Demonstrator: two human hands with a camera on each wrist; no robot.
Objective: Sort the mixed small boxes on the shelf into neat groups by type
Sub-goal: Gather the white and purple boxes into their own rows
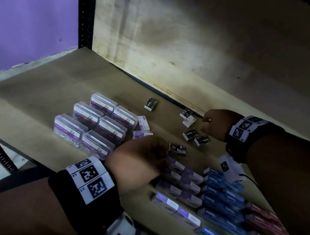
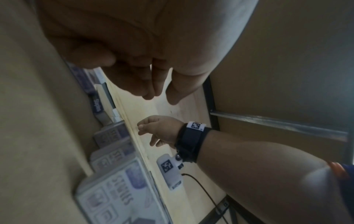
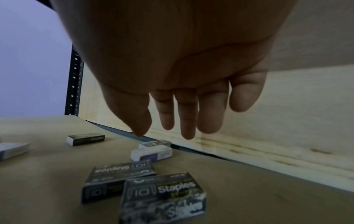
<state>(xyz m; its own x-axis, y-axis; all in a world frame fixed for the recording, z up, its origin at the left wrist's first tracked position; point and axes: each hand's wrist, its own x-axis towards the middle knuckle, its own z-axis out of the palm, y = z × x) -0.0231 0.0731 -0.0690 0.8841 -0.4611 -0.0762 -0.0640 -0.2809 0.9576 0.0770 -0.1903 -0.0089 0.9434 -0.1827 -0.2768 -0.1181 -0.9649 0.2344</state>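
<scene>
Both hands empty, fingers loose: right hand (image 3: 184,91) over two black staple boxes (image 3: 141,186) near shelf (image 1: 35,102) back wall, left hand (image 1: 141,154) beside black box (image 1: 178,149), purple (image 1: 179,182), blue (image 1: 222,199), red rows (image 1: 269,229) at front.

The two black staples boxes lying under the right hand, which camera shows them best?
Right wrist: the two black staples boxes fill the foreground, lettering readable. The head view shows them small beside the right hand. The left wrist view doesn't show them.
</scene>
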